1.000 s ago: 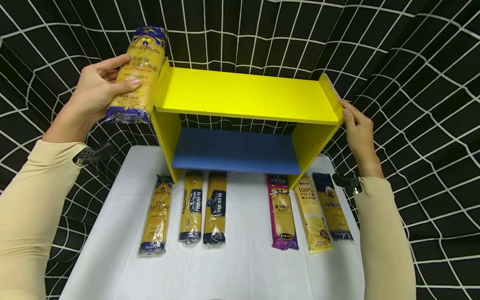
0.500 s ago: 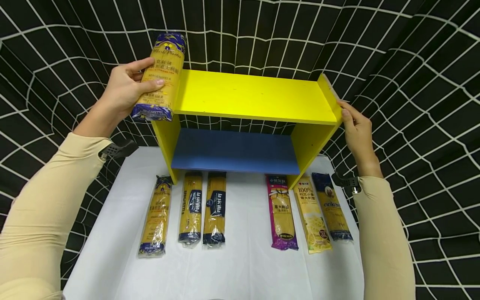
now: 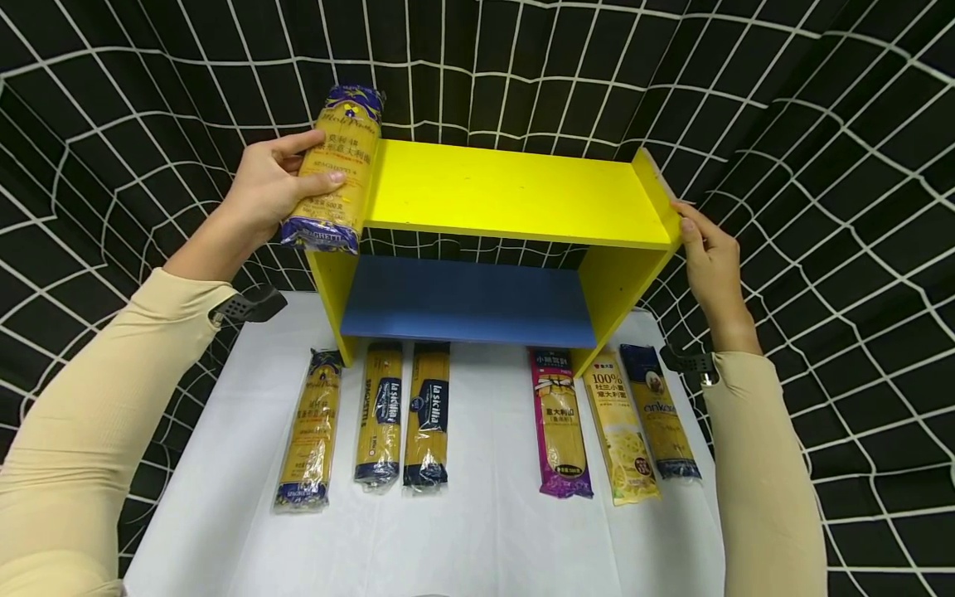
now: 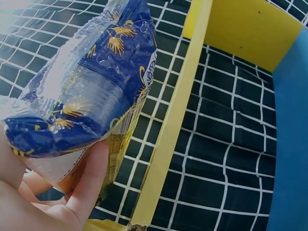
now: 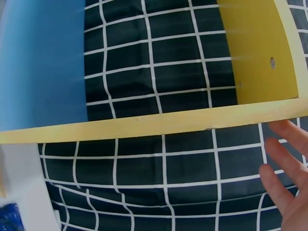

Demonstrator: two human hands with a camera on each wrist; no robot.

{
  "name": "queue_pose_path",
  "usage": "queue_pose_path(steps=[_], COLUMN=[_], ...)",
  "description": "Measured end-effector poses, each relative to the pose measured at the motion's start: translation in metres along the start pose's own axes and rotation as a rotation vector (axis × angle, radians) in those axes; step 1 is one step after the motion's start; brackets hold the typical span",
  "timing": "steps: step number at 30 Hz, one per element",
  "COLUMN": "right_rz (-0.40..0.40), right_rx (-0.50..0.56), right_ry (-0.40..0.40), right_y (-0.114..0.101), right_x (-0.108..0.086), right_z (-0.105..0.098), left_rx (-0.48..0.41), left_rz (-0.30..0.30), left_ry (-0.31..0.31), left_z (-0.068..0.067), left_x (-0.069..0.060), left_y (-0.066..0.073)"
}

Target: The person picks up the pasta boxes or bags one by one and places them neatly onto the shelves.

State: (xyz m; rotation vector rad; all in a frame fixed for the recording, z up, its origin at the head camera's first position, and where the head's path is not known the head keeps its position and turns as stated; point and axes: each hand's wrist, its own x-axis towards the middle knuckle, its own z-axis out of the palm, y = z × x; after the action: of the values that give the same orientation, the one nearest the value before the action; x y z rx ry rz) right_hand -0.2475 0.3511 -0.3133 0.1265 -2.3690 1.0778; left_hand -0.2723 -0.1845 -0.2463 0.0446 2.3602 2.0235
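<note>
A yellow bag of spaghetti [image 3: 351, 153] with blue ends leans upright at the left end of the yellow top shelf [image 3: 507, 189]. My left hand [image 3: 261, 182] grips it from the left, thumb across its front. The left wrist view looks onto the bag's crinkled blue end [image 4: 115, 53], with fingers below it. At the opposite end, my right hand [image 3: 712, 257] touches the outside of the shelf unit's right side panel [image 3: 652, 195]. Its fingers [image 5: 284, 154] look extended in the right wrist view, and nothing is held in it. Whether the bag's base touches the shelf cannot be told.
Below the top is a blue shelf [image 3: 470, 298]. On the white table [image 3: 485, 531] lie another blue-ended spaghetti bag [image 3: 309, 431], two la sicilia packs [image 3: 380, 414], a purple pack [image 3: 561, 423], a pale yellow pack [image 3: 622, 431] and a navy pack [image 3: 660, 414]. Black gridded cloth [image 3: 477, 66] hangs behind.
My left hand has carried the spaghetti bag rightward from beside the unit to the top shelf's left end, lowering it slightly in the last half second. My right hand stays at the side panel.
</note>
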Motion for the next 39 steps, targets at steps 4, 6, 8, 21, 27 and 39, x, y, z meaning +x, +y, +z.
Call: queue_pose_path(steps=[4, 6, 8, 21, 27, 39], right_rz=[0.002, 0.003, 0.003, -0.001, -0.016, 0.003], right_rx=[0.007, 0.009, 0.01, 0.022, 0.024, 0.02], right_ry=[0.0, -0.002, -0.002, -0.001, 0.008, -0.003], right_y=[0.0, -0.001, -0.003, -0.006, -0.005, -0.005], right_x=[0.0, 0.0, -0.001, -0.002, -0.001, -0.003], right_z=[-0.001, -0.001, -0.001, -0.002, -0.001, -0.001], left_rx=[0.025, 0.035, 0.039, 0.087, 0.111, 0.482], left_rz=[0.004, 0.002, -0.003, -0.015, -0.011, 0.015], left_ry=[0.002, 0.005, 0.004, 0.003, 0.009, -0.074], left_z=[0.004, 0.007, 0.009, 0.018, 0.018, 0.011], left_x=[-0.005, -0.007, -0.009, -0.01, -0.009, -0.007], left_y=[0.001, 0.001, 0.0, -0.008, -0.01, -0.004])
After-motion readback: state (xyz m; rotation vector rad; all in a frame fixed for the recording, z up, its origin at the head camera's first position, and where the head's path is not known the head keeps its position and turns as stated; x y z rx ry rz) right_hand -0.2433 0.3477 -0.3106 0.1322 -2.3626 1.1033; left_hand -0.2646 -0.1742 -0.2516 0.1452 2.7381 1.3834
